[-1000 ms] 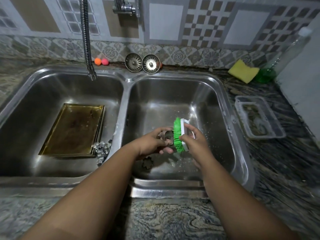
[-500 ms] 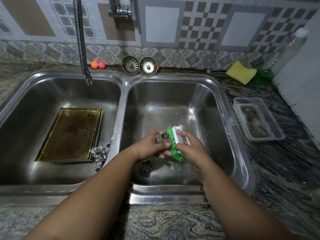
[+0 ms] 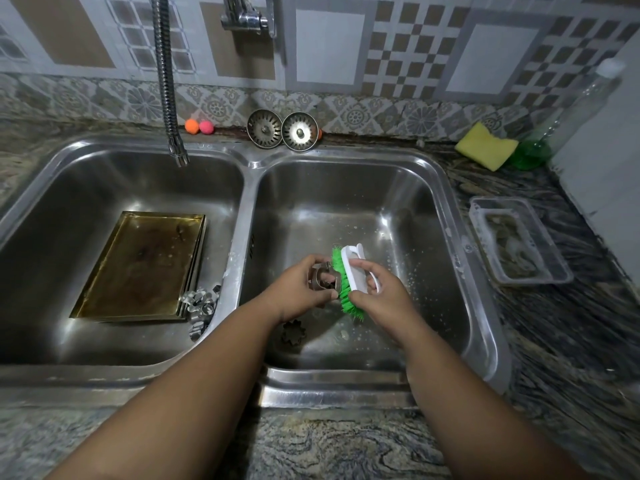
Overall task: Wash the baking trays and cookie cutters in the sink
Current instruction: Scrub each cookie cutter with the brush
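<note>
L basin (image 3: 86, 181): baking trays (image 3: 138, 265) stacked flat, pile of cookie cutters (image 3: 201, 306) at their front-right corner. R basin (image 3: 398, 202): loose cutter (image 3: 293, 332) on the floor; above it your left hand (image 3: 301, 289) grips a metal cutter (image 3: 323, 278), brush (image 3: 349, 275) bristles against it, your right hand (image 3: 381, 296) wrapped round the white handle.

No text, label, brand, number or sign can be read anywhere in view.
</note>
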